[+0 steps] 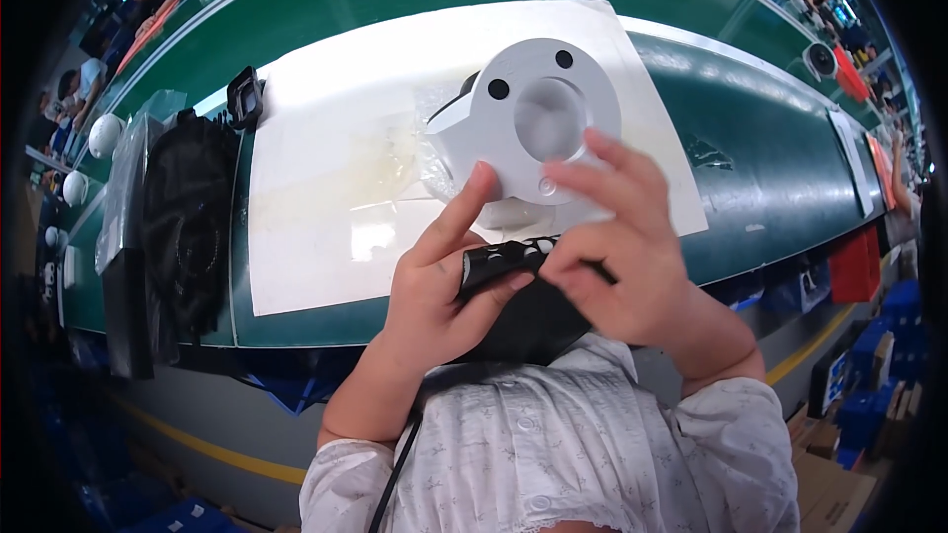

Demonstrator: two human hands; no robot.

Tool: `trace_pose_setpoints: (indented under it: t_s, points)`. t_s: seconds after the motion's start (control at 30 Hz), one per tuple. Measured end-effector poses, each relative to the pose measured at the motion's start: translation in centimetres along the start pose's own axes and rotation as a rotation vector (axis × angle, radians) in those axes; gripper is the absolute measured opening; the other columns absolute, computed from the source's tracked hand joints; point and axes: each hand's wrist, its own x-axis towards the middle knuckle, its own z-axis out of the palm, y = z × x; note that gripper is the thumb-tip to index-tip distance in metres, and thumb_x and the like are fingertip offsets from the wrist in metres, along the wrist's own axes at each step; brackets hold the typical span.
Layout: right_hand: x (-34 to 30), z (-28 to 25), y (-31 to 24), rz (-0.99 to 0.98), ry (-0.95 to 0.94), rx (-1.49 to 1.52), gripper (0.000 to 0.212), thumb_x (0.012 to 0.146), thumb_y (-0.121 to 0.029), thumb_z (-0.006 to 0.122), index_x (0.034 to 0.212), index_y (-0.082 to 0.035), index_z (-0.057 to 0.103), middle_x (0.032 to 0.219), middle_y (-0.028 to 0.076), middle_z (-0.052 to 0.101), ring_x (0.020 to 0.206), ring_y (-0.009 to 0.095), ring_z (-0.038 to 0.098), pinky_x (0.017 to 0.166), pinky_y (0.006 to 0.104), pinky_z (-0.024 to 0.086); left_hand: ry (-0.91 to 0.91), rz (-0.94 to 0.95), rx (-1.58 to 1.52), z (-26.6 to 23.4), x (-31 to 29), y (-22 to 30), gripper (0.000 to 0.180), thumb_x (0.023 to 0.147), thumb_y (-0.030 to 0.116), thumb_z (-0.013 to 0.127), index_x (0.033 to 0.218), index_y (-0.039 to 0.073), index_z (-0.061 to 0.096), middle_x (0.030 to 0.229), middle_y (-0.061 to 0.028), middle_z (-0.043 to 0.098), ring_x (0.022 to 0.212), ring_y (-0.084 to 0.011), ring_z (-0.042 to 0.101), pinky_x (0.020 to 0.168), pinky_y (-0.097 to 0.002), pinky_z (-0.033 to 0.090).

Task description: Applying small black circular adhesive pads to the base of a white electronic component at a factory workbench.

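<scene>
A black sheet with rows of round white spots point(502, 259) is bent in my left hand point(423, 281), the thumb below it and the index finger stretched along the top. My right hand point(632, 266) pinches with thumb and index finger at the sheet's right end; the other fingers are raised and slightly blurred. Just beyond both hands lies a rounded white plastic housing point(469, 143) with a deep round hollow point(549, 120). Two black round pads point(564, 59) sit on its face, and a small bare round spot point(546, 187) shows near my right fingertips.
A white sheet point(326, 158) covers the middle of the green workbench point(770, 153), with clear plastic film under the housing. At left lie black bags point(188, 207) and a small black frame point(245, 99). Blue bins point(869, 365) and cardboard stand at lower right.
</scene>
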Motion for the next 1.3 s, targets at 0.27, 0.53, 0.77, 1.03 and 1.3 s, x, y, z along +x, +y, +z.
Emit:
trace_pose_setpoints:
  t_s: [0.27,0.53,0.77,1.03,1.3]
  points:
    - [-0.8,0.7,-0.2,-0.129,0.081,-0.097,0.013,0.059,-0.012,0.067,0.067,-0.012,0.056,0.112,0.003,0.053,0.112,0.025,0.041,0.094,0.0378,0.021,0.025,0.037,-0.009,0.1,0.1,-0.3,0.023,0.064,0.0,0.067,0.085,-0.003,0.06,0.127,-0.0205,0.037,0.061,-0.0144,0.057,0.06,-0.0243,0.046]
    - [1.4,0.5,2.0,0.216,0.108,0.179,0.006,0.071,-0.007,0.061,0.077,-0.007,0.06,0.121,0.012,0.045,0.121,0.032,0.029,0.093,0.0362,0.027,0.017,-0.052,0.04,0.1,0.2,0.3,0.025,0.063,0.001,0.068,0.086,-0.003,0.059,0.127,-0.0181,0.038,0.074,-0.0175,0.059,0.065,-0.0248,0.046]
    - [1.2,0.2,1.7,0.219,0.082,0.094,0.005,0.073,-0.012,0.06,0.076,-0.008,0.061,0.122,0.011,0.046,0.122,0.028,0.029,0.096,0.0385,0.018,-0.003,-0.067,0.043,0.0,0.2,0.3,0.025,0.064,0.001,0.068,0.087,-0.004,0.059,0.128,-0.0174,0.038,0.086,-0.0211,0.06,0.069,-0.0254,0.046]
    - [-0.4,-0.3,1.1,-0.009,-0.037,-0.495,0.028,0.08,-0.029,0.052,0.099,-0.011,0.061,0.12,0.011,0.047,0.118,0.03,0.035,0.098,0.0397,0.014,0.003,-0.037,0.061,-0.1,0.0,0.1,0.025,0.064,0.001,0.068,0.087,-0.004,0.059,0.128,-0.0182,0.037,0.083,-0.0205,0.06,0.068,-0.0251,0.046]
    - [4.7,-1.1,6.7,0.418,0.067,0.403,0.037,0.079,-0.024,0.06,0.107,-0.001,0.051,0.098,0.007,0.052,0.091,0.015,0.047,0.078,0.0254,0.039,-0.032,-0.092,0.013,-0.3,0.2,0.5,0.022,0.063,0.0,0.067,0.082,-0.006,0.059,0.126,-0.0213,0.038,0.068,-0.0188,0.06,0.063,-0.0258,0.047]
